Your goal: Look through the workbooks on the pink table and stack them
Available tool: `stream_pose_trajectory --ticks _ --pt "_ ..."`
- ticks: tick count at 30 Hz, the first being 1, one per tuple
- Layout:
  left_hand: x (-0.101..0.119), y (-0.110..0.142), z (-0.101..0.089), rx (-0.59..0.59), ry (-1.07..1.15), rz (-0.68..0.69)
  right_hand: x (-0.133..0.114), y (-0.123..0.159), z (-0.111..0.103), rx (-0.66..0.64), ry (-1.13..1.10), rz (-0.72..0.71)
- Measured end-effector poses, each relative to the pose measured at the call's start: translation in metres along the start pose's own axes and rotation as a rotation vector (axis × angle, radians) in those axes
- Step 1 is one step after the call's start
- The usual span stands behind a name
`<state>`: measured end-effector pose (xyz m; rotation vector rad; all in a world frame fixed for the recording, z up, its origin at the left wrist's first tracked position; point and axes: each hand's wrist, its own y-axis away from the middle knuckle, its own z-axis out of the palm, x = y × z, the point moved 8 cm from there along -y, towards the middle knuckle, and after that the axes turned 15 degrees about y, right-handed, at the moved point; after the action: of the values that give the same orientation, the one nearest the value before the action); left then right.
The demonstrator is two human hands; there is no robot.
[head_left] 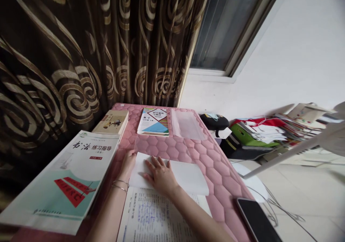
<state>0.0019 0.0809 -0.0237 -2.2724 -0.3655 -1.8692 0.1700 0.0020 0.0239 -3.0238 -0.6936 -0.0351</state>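
An open book (159, 217) lies in front of me, its lower page printed and marked with blue handwriting. Its upper part is a blank white page (185, 175). My right hand (161, 173) rests flat on that page with the fingers spread. At the page's upper left corner, my left hand (130, 161), with bracelets on its wrist, has its fingers closed on the book's edge; the fingertips are partly hidden. A clear plastic sheet (164, 147) shows faintly just beyond the page, and whether the left fingers also grip it I cannot tell.
Left stand a large calligraphy workbook (88, 145) and a tan book (111, 121). Beyond lie a maths book (153, 121) and a translucent cover (185, 123) on the pink padded surface (223, 184). A phone (256, 220), a lamp (285, 154) and piled papers (264, 130) are right.
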Motion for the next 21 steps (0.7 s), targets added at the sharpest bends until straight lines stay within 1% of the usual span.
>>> stream_pose_trajectory --ticks 6,9,17,21 --pt "-0.004 0.007 -0.001 -0.005 0.098 -0.048 -0.002 -0.002 -0.004 0.008 0.004 -0.016" --pt "-0.007 0.009 0.001 -0.012 0.123 -0.076 -0.003 -0.004 -0.004 -0.009 -0.002 -0.017" --pt "-0.01 0.012 0.0 -0.005 0.113 -0.097 -0.01 -0.005 0.004 -0.046 -0.038 -0.05" --pt "-0.013 0.013 0.002 -0.023 0.128 -0.102 -0.011 -0.002 0.008 -0.027 -0.051 -0.065"
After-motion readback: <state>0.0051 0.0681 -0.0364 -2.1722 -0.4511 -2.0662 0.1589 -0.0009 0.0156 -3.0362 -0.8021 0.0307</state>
